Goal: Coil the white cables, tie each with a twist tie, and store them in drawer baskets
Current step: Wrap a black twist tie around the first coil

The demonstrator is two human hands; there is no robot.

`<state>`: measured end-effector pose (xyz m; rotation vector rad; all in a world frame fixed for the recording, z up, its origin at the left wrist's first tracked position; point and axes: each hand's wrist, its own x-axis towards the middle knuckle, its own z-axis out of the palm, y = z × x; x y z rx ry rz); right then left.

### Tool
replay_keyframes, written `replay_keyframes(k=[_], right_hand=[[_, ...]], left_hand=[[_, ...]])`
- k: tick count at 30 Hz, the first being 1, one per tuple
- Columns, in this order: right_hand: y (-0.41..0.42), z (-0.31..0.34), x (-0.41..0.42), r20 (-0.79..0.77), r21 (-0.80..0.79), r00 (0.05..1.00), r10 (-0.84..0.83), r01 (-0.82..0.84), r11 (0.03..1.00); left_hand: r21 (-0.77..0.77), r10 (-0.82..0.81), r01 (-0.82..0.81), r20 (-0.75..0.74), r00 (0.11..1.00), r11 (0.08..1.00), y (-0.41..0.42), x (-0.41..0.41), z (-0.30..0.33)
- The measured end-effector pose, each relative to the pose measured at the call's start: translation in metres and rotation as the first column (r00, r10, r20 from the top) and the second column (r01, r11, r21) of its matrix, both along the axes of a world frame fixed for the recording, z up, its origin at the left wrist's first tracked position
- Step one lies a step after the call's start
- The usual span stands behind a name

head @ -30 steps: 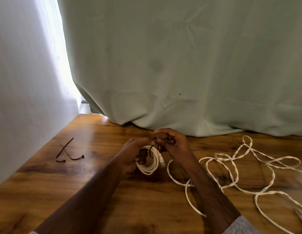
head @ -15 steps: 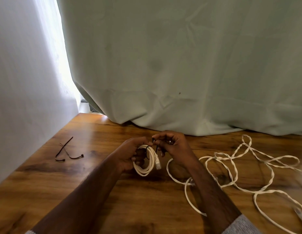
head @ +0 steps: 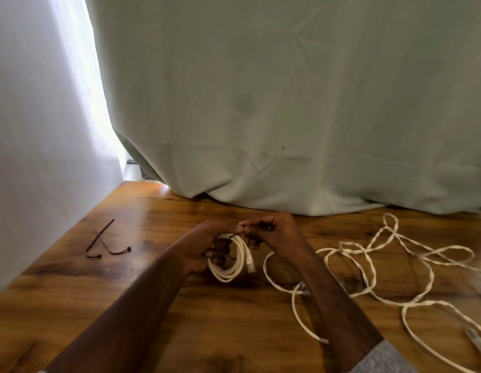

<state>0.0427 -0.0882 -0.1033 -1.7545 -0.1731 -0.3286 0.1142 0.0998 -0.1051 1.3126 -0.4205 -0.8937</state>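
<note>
The coiled white cable (head: pixel 228 261) sits in my left hand (head: pixel 204 251), just above the surface (head: pixel 158 300), near the middle of it. It is a smooth, round-sectioned cord wound into a few tight oval loops, with a clear plastic plug (head: pixel 250 261) hanging off its right side. My left fingers are curled through and round the loops, gripping the bundle. A thin dark twist tie (head: pixel 235 244) crosses the coil near the top. My right hand (head: pixel 274 232) is just beside the left, its fingertips pinched together on the tie's upper end; the thumb and forefinger meet right above the coil.

To my right, a second white cable (head: pixel 368 267) sprawls loose over the surface. Much of it looks like two strands twisted together, rope-like, lying in wide irregular loops, and one plain run passes under my right forearm.

Well apart on my left lie two more dark ties (head: pixel 104 242), thin and wiry, crossed over each other with small bent ends.

The surface is glossy brown wood with dark grain patches. Behind it hangs a pale green cloth (head: pixel 288 103), creased and matte, and a white wall (head: pixel 32 130) on the left.
</note>
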Motion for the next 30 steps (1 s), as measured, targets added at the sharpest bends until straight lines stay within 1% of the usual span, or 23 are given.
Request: replay_keyframes(k=[4, 7, 10, 14, 16, 18, 20, 24, 25, 28, 30], right_hand=[[0.001, 0.001, 0.0, -0.042, 0.063, 0.999, -0.002, 0.005, 0.998], [0.001, 0.002, 0.0, -0.063, 0.068, 0.998, 0.021, -0.017, 0.998], [0.004, 0.001, 0.002, -0.058, 0.08, 0.998, -0.001, 0.006, 0.997], [0.007, -0.003, 0.004, -0.017, -0.021, 0.998, -0.058, 0.058, 0.998], [0.007, -0.003, 0.003, 0.005, -0.056, 0.998, -0.059, 0.059, 0.997], [0.007, -0.003, 0.003, 0.021, -0.06, 0.997, -0.07, 0.071, 0.996], [0.008, -0.003, 0.003, 0.054, -0.051, 0.993, -0.102, 0.105, 0.993], [0.011, -0.007, 0.008, 0.243, -0.08, 0.937, -0.253, 0.279, 0.957], [0.011, -0.009, 0.009, 0.246, -0.061, 0.93, -0.272, 0.295, 0.953], [0.013, -0.01, 0.011, 0.195, 0.042, 0.932, -0.306, 0.304, 0.952], [0.012, -0.007, 0.012, 0.18, 0.145, 0.926, -0.333, 0.31, 0.94]], left_hand=[[-0.004, 0.035, -0.035, 0.044, 0.998, 0.999, -0.001, 0.0, 0.001], [0.008, 0.056, -0.057, 0.058, 0.997, 0.998, -0.002, 0.001, 0.001], [0.033, 0.074, -0.077, 0.079, 0.994, 0.997, -0.002, 0.003, 0.0], [0.037, 0.082, -0.087, 0.118, 0.99, 0.996, -0.003, 0.006, -0.003], [0.047, 0.1, -0.109, 0.176, 0.979, 0.993, -0.004, 0.004, -0.002], [0.054, 0.133, -0.149, 0.236, 0.963, 0.987, -0.006, 0.002, 0.0], [0.053, 0.179, -0.206, 0.315, 0.932, 0.977, -0.01, 0.001, -0.002], [0.035, 0.293, -0.35, 0.476, 0.829, 0.936, -0.02, 0.0, -0.004], [0.013, 0.32, -0.377, 0.5, 0.805, 0.926, -0.022, 0.0, -0.004], [-0.098, 0.397, -0.421, 0.569, 0.72, 0.902, -0.024, -0.001, -0.004], [-0.135, 0.422, -0.429, 0.583, 0.694, 0.893, -0.024, -0.001, -0.006]])
